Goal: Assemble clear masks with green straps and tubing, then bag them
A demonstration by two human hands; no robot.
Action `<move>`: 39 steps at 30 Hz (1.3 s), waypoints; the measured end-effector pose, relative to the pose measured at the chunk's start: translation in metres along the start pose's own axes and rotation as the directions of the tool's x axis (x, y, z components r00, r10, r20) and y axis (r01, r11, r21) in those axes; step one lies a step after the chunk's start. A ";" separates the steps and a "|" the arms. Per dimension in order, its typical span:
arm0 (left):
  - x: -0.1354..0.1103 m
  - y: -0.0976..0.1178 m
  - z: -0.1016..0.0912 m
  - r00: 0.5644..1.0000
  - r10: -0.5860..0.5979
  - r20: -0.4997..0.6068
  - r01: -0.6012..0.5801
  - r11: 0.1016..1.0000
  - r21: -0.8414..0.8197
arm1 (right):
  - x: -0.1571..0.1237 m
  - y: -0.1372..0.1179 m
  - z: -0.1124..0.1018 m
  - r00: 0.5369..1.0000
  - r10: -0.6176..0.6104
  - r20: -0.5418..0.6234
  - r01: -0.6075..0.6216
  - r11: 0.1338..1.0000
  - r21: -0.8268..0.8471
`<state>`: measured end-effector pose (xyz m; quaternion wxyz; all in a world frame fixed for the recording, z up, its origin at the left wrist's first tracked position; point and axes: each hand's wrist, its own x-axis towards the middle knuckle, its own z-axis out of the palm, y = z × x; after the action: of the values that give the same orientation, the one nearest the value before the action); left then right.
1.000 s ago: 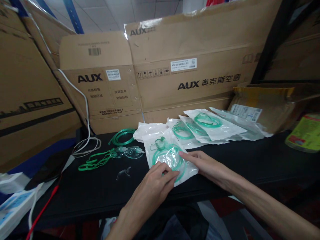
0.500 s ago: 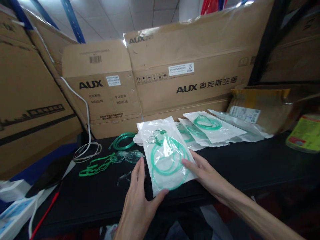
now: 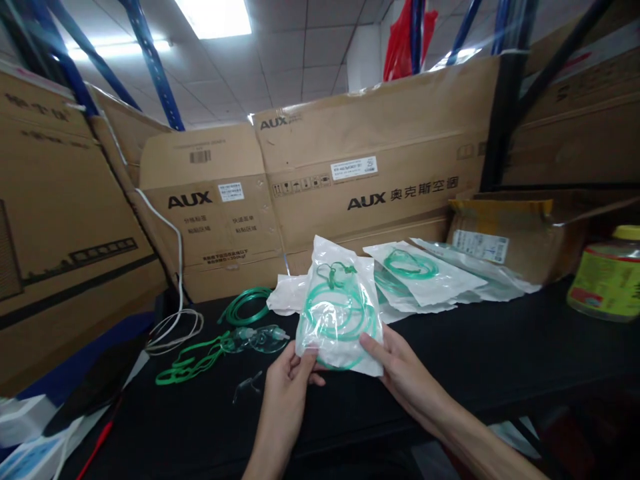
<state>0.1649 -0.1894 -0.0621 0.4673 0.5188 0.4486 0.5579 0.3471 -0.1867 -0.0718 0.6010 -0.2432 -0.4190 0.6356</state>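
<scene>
Both my hands hold up a sealed clear pouch [image 3: 339, 303] with coiled green tubing and a mask inside, above the black table [image 3: 500, 347]. My left hand [image 3: 287, 387] pinches the pouch's lower left corner. My right hand [image 3: 397, 370] grips its lower right edge, thumb on the front. An unpacked clear mask with green tubing [image 3: 253, 337] and a green strap [image 3: 187, 360] lies on the table to the left. A small clear part [image 3: 247, 385] rests just left of my left hand.
Several more sealed pouches [image 3: 425, 270] are fanned out behind, by an open cardboard box [image 3: 520, 230]. Large AUX cartons [image 3: 370, 173] wall off the back. A white cable [image 3: 173, 320] lies at left, a yellow-green jar [image 3: 605, 280] at right.
The pouch went from lying flat on the table under my hands to being lifted upright, held by its lower corners. My view has tilted up.
</scene>
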 end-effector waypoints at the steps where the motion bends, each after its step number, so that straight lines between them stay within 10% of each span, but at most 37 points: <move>1: 0.001 -0.002 0.000 1.000 -0.006 -0.021 0.006 1.000 0.000 | 0.000 0.000 0.001 1.000 -0.006 0.015 0.007 1.000 -0.021; 17: -0.004 -0.005 -0.015 0.983 -0.179 -0.028 0.181 0.955 0.234 | -0.005 -0.005 -0.001 0.952 0.276 0.135 -0.253 0.953 -0.163; 39: -0.005 -0.017 -0.012 0.956 -0.168 0.239 0.057 0.910 0.411 | 0.000 0.006 -0.004 0.972 0.203 0.117 -0.181 0.967 -0.179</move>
<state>0.1536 -0.1914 -0.0798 0.4396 0.6471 0.5147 0.3508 0.3468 -0.1853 -0.0783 0.4843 -0.2889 -0.4849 0.6684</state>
